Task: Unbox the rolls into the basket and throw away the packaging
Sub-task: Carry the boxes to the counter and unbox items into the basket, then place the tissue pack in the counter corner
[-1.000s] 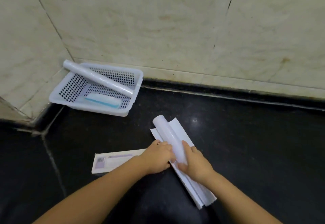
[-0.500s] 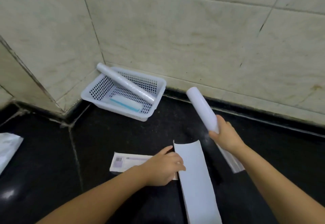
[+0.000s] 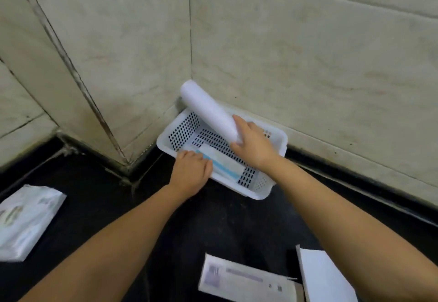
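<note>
Views: one only, so no overlap with another is given.
Position: worn on the head, above both forearms.
Direction: forward and down into a wall corner.
Nearness: the basket [image 3: 279, 140] is seen close, mid-frame.
Lens: wide-angle; wall joints are bent.

Both our bare forearms reach forward and converge ahead of us. Our left hand [image 3: 190, 171] lies palm down with its fingers curled over, knuckles up, wrist straight in line with the forearm. Our right hand [image 3: 252, 145] sits a little farther out and higher, back of the hand facing us, thumb stretched up and away from the fingers, which wrap around and clasp the roll [image 3: 209, 112]. The two hands are near but apart.
</note>
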{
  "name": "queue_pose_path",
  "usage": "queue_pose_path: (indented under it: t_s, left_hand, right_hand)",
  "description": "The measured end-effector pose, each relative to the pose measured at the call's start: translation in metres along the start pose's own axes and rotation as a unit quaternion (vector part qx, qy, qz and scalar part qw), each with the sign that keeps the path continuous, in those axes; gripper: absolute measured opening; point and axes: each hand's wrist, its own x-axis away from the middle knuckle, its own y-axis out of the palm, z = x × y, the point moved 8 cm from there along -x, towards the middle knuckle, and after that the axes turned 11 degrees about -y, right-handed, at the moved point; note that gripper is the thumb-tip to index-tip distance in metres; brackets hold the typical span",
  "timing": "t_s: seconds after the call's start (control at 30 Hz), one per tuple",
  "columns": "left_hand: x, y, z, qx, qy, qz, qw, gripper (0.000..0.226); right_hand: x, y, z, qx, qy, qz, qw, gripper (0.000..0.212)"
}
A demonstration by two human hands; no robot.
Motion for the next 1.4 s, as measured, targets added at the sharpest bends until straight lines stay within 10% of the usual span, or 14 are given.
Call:
queue_pose_path:
  t_s: [0.37,0.77,1.4]
  left_hand:
    - [0.0,-0.002,-0.009,0.095,-0.001,0.139,0.986,0.039]
    - [-0.002,-0.006,0.017,0.058,0.038,0.049,0.996,0.022]
    - [0.311,-0.036,0.648,0.139,0.532,-0.066,0.833,0.031]
  right_hand:
    - [-0.031,0.081,0.013,0.05,0.021,-0.014,0.998,0.061]
    - [0.077,-0.036,0.065,0.023,0.098,0.059,0.993,0.053]
    - [0.769,-0.212,0.22,0.062,0.525,0.206,0.823,0.045]
